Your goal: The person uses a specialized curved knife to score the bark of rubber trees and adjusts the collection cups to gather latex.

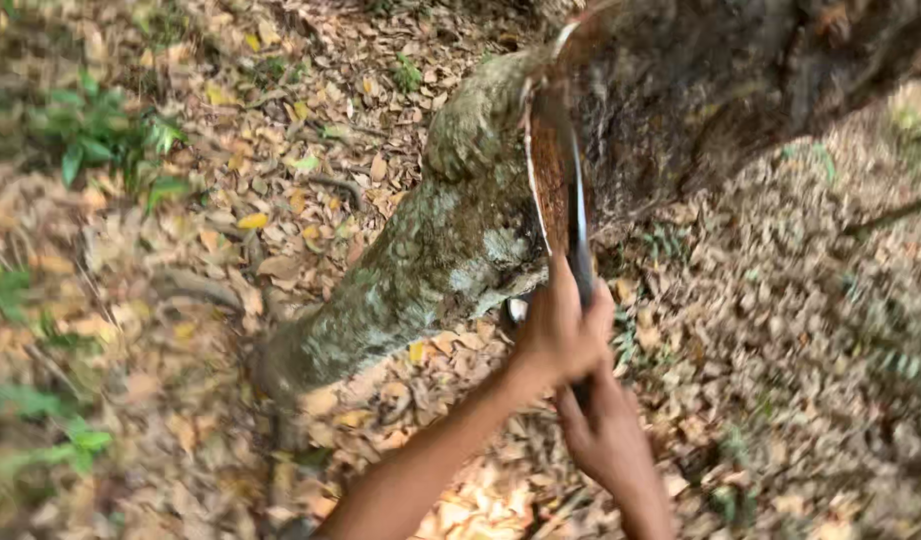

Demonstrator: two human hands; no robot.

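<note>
A long tapping knife (579,225) is being gripped by the left hand (561,330) and right hand (603,430) against the tree trunk's (431,260) reddish cut panel (551,180), above leaf litter (281,150).

I see the ground covered with dry brown and yellow fallen leaves (281,130). Some small green leafy plants (101,130) grow at the left side, and a thin brown twig (896,212) lies at the right edge.
</note>
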